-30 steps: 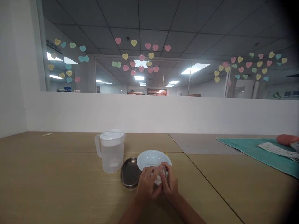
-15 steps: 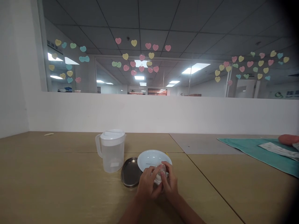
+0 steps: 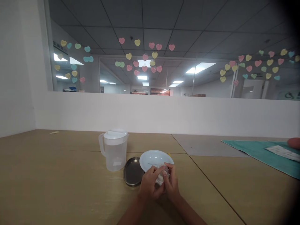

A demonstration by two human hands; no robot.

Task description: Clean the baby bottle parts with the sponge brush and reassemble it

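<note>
Both hands meet around a small clear container (image 3: 160, 178) with something white at its lower part; the fingers hide much of it, so its exact kind cannot be told. My left hand (image 3: 150, 183) curls about its left side, with fingers across the front. From the right, my right hand (image 3: 172, 186) grips it with thumb and fingers. Just behind the hands sits a pale blue-white bowl (image 3: 153, 155) with a thin stick-like thing inside. A dark metal oval tray (image 3: 133, 172) lies left of the hands, touching or very near the bowl.
A translucent lidded pitcher (image 3: 116, 154) stands behind and left of the tray. On the right, a green cloth (image 3: 248, 151) carries a white patterned piece (image 3: 282, 153) and a reddish object (image 3: 294, 143). Seams cross the wooden table (image 3: 70, 181). A white wall (image 3: 105, 109) closes the back.
The whole view has shifted slightly, so things appear a little further right. Both hands keep hold of the clear container, with only small finger movement.
</note>
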